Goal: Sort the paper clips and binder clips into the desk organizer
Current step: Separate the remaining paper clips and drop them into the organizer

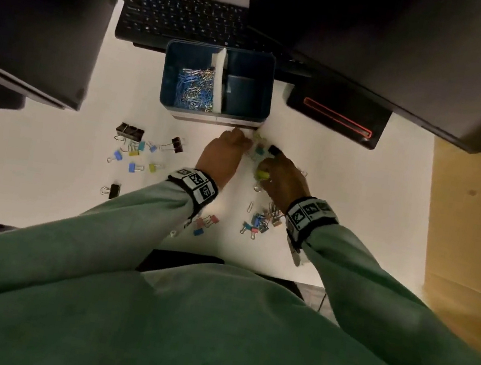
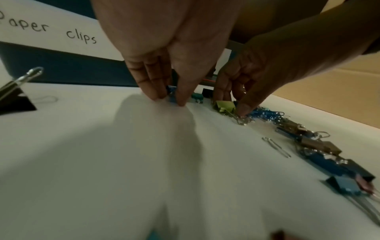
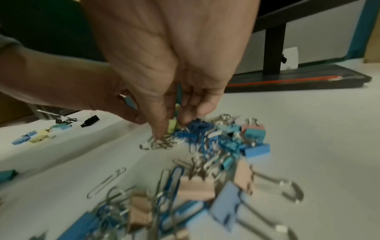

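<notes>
The blue desk organizer (image 1: 264, 90) stands in front of the keyboard, with paper clips (image 1: 196, 87) in its left compartment beside a white divider (image 1: 218, 80). Just below its front wall, my left hand (image 1: 244, 143) pinches a small blue binder clip (image 2: 171, 95) down on the table. My right hand (image 1: 262, 167) is beside it, fingers and thumb closed around a yellow-green binder clip (image 2: 224, 105); its thumb tip touches silver paper clips (image 3: 160, 142). A mixed pile of blue paper clips (image 3: 197, 134) and binder clips lies right behind that hand.
More binder clips (image 1: 135, 145) are scattered at the left, a black one (image 1: 113, 191) lies alone, and a mixed heap (image 1: 261, 221) sits by my right wrist. A keyboard (image 1: 184, 18) and a black monitor base (image 1: 336, 115) flank the organizer. The label reads "paper clips" (image 2: 82, 36).
</notes>
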